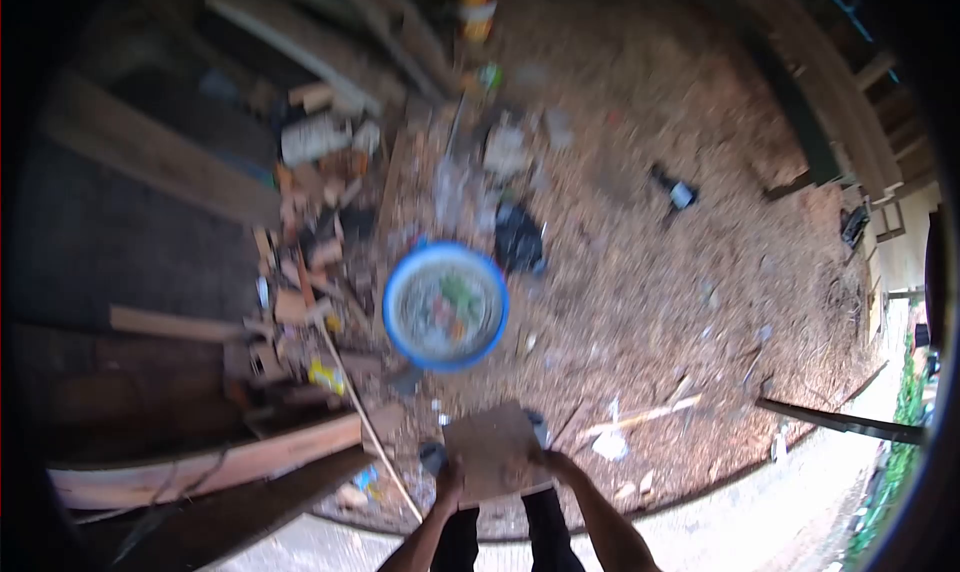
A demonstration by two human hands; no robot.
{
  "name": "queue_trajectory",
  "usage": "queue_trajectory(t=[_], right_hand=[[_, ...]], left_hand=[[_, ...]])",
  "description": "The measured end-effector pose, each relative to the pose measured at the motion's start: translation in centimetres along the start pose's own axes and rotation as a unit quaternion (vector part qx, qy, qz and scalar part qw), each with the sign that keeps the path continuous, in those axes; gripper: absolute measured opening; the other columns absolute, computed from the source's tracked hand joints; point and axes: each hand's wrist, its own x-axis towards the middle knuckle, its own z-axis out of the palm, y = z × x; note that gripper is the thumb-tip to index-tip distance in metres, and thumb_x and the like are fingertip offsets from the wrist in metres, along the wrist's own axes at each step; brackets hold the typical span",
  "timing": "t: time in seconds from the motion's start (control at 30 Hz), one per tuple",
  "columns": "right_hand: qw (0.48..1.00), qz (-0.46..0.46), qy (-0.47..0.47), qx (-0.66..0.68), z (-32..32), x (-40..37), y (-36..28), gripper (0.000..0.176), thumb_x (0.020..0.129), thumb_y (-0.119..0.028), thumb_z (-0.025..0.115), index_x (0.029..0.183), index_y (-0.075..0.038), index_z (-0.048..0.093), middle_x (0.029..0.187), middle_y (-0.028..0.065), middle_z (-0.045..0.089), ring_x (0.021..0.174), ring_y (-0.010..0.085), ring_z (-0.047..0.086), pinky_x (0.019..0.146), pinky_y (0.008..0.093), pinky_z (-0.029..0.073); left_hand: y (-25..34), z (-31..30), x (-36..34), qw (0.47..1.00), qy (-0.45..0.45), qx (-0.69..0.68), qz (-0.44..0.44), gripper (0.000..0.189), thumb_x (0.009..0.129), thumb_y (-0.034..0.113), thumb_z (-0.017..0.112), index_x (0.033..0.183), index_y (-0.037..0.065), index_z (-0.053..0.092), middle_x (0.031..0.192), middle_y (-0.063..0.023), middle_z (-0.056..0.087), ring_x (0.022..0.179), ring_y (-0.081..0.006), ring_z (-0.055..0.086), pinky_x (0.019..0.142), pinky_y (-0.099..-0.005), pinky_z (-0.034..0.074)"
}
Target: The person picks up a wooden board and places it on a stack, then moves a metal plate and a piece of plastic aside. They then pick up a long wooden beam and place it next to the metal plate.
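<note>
A flat, brownish board [492, 448] is held level in front of my legs, low in the view. My left hand [450, 480] grips its left edge, and my right hand [541, 464] grips its right edge. The fingers are partly hidden and blurred. Beyond the board, on the littered ground, stands a round basin [401, 356] with a blue rim, holding greenish and pale contents too blurred to name. My shoes show at both sides of the board.
Wooden planks [210, 177] and scrap pieces lie at the left. A long thin stick [357, 402] slants beside the board. A black plastic bag [518, 240] is behind the basin. Dark beams [830, 420] stand at the right.
</note>
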Motion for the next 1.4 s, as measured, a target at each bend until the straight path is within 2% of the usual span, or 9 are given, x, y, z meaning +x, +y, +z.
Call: queue_trajectory(t=[0.07, 0.17, 0.27, 0.5, 0.53, 0.57, 0.77, 1.03, 1.4], right_hand=[[0.999, 0.041, 0.012, 0.025, -1.6, -7.0, -5.7, 0.062, 0.069, -0.048, 0.063, 0.110, -0.003, 0.052, 0.085, 0.0058, 0.056, 0.066, 0.0133, 0.049, 0.053, 0.0295, 0.040], [1.000, 0.005, 0.022, -0.016, -4.3, -14.1, -11.5, 0.050, 0.074, -0.036, 0.061, 0.111, -0.004, 0.051, 0.087, 0.0062, 0.056, 0.068, 0.0142, 0.049, 0.057, 0.0281, 0.041], [0.955, -0.285, -0.027, 0.071, -7.7, -20.6, -15.1, 0.028, 0.079, -0.021, 0.059, 0.099, 0.000, 0.059, 0.093, 0.0050, 0.061, 0.085, 0.0107, 0.054, 0.076, 0.0236, 0.041], [0.959, -0.175, 0.113, 0.191, -12.1, -30.8, -29.5, 0.029, 0.081, -0.013, 0.055, 0.106, 0.000, 0.051, 0.103, 0.0102, 0.058, 0.090, 0.0147, 0.056, 0.078, 0.0254, 0.044], [0.941, -0.222, 0.057, 0.248, -14.1, -28.8, -29.0, 0.056, 0.073, -0.014, 0.068, 0.113, 0.010, 0.038, 0.101, 0.0128, 0.058, 0.089, 0.0155, 0.055, 0.076, 0.0242, 0.044], [0.966, -0.161, 0.137, 0.147, -12.9, -35.1, -35.0, 0.056, 0.073, -0.013, 0.067, 0.114, 0.011, 0.038, 0.102, 0.0137, 0.057, 0.091, 0.0176, 0.055, 0.077, 0.0247, 0.044], [0.940, -0.244, 0.134, 0.196, -19.7, -29.6, -40.5, 0.045, 0.075, -0.016, 0.065, 0.109, 0.007, 0.048, 0.094, 0.0104, 0.060, 0.087, 0.0172, 0.056, 0.075, 0.0280, 0.046], [0.949, -0.235, 0.133, 0.163, -29.4, -28.4, -55.6, 0.039, 0.078, -0.014, 0.061, 0.111, 0.003, 0.048, 0.099, 0.0099, 0.059, 0.089, 0.0187, 0.056, 0.076, 0.0304, 0.046], [0.946, -0.274, 0.099, 0.141, -41.4, -22.4, -72.1, 0.035, 0.077, -0.015, 0.061, 0.108, -0.001, 0.052, 0.095, 0.0055, 0.058, 0.086, 0.0167, 0.055, 0.068, 0.0278, 0.045]], left_hand=[[4.0, 0.6, -3.4, 0.999, -0.029, -0.004, -0.015, 0.057, 0.084, 0.050, 0.042, 0.112, 0.000, 0.046, 0.094, -0.0066, 0.055, 0.082, -0.0135, 0.051, 0.071, -0.0304, 0.042], [12.5, 2.6, -9.5, 1.000, 0.021, -0.015, -0.014, 0.044, 0.081, 0.044, 0.052, 0.093, 0.002, 0.053, 0.063, -0.0018, 0.053, 0.049, -0.0070, 0.046, 0.042, -0.0240, 0.035], [20.4, 4.4, -14.0, 0.999, 0.009, -0.030, 0.038, 0.044, 0.078, 0.043, 0.056, 0.093, 0.002, 0.053, 0.062, -0.0017, 0.052, 0.050, -0.0081, 0.047, 0.044, -0.0246, 0.037], [37.0, 8.6, -17.9, 0.987, -0.061, -0.054, 0.136, 0.045, 0.077, 0.046, 0.057, 0.089, 0.004, 0.051, 0.064, -0.0014, 0.049, 0.051, -0.0085, 0.045, 0.044, -0.0247, 0.037], [38.7, 8.9, -18.0, 0.985, -0.078, -0.032, 0.148, 0.045, 0.077, 0.047, 0.057, 0.088, 0.004, 0.050, 0.064, -0.0013, 0.048, 0.051, -0.0086, 0.045, 0.045, -0.0246, 0.037], [41.0, 9.3, -18.7, 0.985, -0.082, -0.026, 0.150, 0.045, 0.077, 0.047, 0.057, 0.088, 0.004, 0.050, 0.064, -0.0013, 0.048, 0.051, -0.0086, 0.045, 0.045, -0.0246, 0.037], [49.6, 14.0, -11.7, 0.956, -0.043, -0.053, 0.286, 0.051, 0.077, 0.051, 0.053, 0.092, 0.003, 0.052, 0.067, -0.0034, 0.051, 0.056, -0.0113, 0.048, 0.050, -0.0271, 0.041], [68.1, 18.5, -9.8, 0.964, -0.137, -0.044, 0.222, 0.048, 0.079, 0.049, 0.052, 0.094, 0.003, 0.049, 0.068, -0.0025, 0.049, 0.057, -0.0094, 0.048, 0.050, -0.0248, 0.040], [87.8, 24.0, -4.3, 0.948, -0.110, -0.036, 0.297, 0.041, 0.082, 0.045, 0.050, 0.090, 0.006, 0.047, 0.064, 0.0001, 0.044, 0.054, -0.0078, 0.043, 0.047, -0.0242, 0.038]])
